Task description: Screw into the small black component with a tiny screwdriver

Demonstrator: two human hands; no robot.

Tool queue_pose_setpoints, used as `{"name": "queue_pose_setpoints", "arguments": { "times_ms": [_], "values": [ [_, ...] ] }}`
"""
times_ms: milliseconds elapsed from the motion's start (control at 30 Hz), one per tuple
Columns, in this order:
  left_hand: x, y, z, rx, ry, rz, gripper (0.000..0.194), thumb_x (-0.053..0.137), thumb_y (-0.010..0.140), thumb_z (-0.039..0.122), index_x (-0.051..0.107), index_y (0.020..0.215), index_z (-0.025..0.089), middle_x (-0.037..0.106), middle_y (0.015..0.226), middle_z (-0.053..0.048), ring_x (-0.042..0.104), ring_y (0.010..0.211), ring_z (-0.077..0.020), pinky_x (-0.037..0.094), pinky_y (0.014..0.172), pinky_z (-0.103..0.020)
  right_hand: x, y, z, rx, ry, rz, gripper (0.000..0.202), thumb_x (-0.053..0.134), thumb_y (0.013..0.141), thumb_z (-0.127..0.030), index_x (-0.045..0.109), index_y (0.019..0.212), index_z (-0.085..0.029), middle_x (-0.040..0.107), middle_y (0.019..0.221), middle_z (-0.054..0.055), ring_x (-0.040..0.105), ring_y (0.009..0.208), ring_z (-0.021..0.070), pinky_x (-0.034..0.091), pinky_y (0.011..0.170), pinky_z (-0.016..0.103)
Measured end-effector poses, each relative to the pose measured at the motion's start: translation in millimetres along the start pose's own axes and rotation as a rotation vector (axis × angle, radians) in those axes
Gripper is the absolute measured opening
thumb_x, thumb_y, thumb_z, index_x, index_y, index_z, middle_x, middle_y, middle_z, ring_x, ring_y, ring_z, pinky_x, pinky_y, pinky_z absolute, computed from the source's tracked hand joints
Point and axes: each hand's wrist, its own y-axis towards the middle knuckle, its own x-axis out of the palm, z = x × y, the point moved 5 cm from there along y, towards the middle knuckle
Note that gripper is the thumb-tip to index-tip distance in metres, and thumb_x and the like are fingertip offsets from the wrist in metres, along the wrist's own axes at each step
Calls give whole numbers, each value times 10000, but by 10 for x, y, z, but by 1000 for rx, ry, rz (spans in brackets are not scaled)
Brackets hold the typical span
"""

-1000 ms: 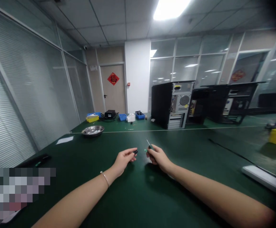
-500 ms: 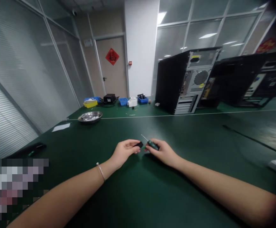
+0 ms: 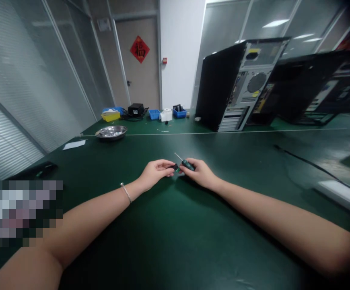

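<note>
My left hand [image 3: 157,172] pinches a small black piece [image 3: 173,166], whose exact kind I cannot make out. Facing it, my right hand [image 3: 199,174] is wrapped round a screwdriver [image 3: 188,164] with a dark green handle; its thin metal shaft points up and to the left, away from the piece. Between the two hands shows a tiny green part [image 3: 178,169], close to the right fingertips and touching or nearly touching the black piece. Both hands are just above the green tabletop [image 3: 175,233].
A steel dish [image 3: 111,133] with small bits stands at the back left, beside white paper [image 3: 74,144]. Behind are a yellow bin [image 3: 111,117], blue bins [image 3: 180,113] and a white device [image 3: 165,115]. A computer case [image 3: 220,88] rises at the back right; a black cable [image 3: 313,165] lies right.
The whole view has tilted down, so everything sits higher in the picture. The black piece and the green part are now closer together; both hands keep their grips.
</note>
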Motion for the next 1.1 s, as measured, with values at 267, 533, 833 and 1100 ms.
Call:
{"name": "queue_pose_setpoints", "arguments": {
  "times_ms": [267, 533, 833, 1100],
  "values": [
    [-2, -20, 18, 7, 0, -25, 342, 770, 744, 227, 694, 1048, 92, 735, 968, -105, 694, 779, -148, 534, 758, -302, -26, -8, -29, 32, 23, 12, 296, 603, 850, -454, 623, 753, -174, 602, 659, -6, 501, 636, 131, 370, 613, 243],
    [16, -149, 52, -9, 24, 1, 323, 770, 747, 231, 694, 1034, 107, 735, 921, -83, 698, 782, -149, 542, 755, -296, -73, -189, -123, 99, 30, 63, 282, 576, 868, -460, 637, 812, -191, 575, 641, 5, 526, 677, 163, 394, 606, 256],
    [2, -162, 30, -35, 16, 37, 357, 798, 730, 264, 702, 1039, 111, 745, 978, -109, 706, 795, -160, 555, 788, -317, -49, -214, -99, 40, 42, 98, 169, 603, 834, -356, 630, 881, -195, 663, 814, 18, 577, 751, 166, 442, 728, 269],
    [33, -177, 30, -62, 9, 37, 389, 828, 692, 264, 708, 1028, 110, 749, 967, -112, 711, 807, -182, 556, 818, -347, -29, -206, -131, 56, 88, 82, 182, 606, 840, -369, 654, 844, -194, 629, 756, 1, 560, 710, 154, 450, 697, 266]
  ]
}}
